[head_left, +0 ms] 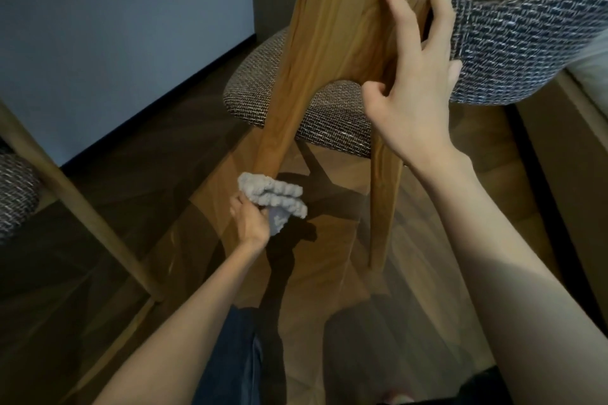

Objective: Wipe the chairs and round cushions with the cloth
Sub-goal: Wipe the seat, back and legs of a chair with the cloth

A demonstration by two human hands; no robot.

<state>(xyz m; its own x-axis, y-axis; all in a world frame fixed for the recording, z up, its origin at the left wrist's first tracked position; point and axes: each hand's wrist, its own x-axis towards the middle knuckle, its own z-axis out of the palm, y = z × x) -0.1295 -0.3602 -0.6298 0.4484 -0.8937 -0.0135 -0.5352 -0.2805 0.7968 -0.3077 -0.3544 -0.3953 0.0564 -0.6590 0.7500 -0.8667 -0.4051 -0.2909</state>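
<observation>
At the far left edge, part of a woven grey cushion (pixel 14 194) is seen, and a pale wooden leg (pixel 98 223) of a neighbouring piece is set slanting across a blue-grey wall (pixel 98 26) and a dark skirting. Lower down, toward the centre, a fluffy grey cloth (pixel 273 196) is gripped by the left hand (pixel 248 223), whose fingers are curled into the bunched fabric. The cloth is held against the lower part of the chair's left wooden leg (pixel 273 135), just above the wood-patterned floor (pixel 329 273). The wooden chair (pixel 335 26) is viewed from behind (its two legs spread downward from one broad upright piece), and its round cushion (pixel 322 122), covered in coarse brown-and-white weave, is seen between and behind them. The right edge of that upright piece is grasped by the right hand (pixel 418 92): one finger (pixel 393 10) is laid straight up the face of the wood, the thumb is bent inward, and the remaining fingers are wrapped round the edge out of sight. Just to the right, a curved backrest (pixel 519 43) upholstered in blue-and-white weave is touched by the back of that hand. A leg in blue jeans (pixel 230 365) is seen at the bottom.
</observation>
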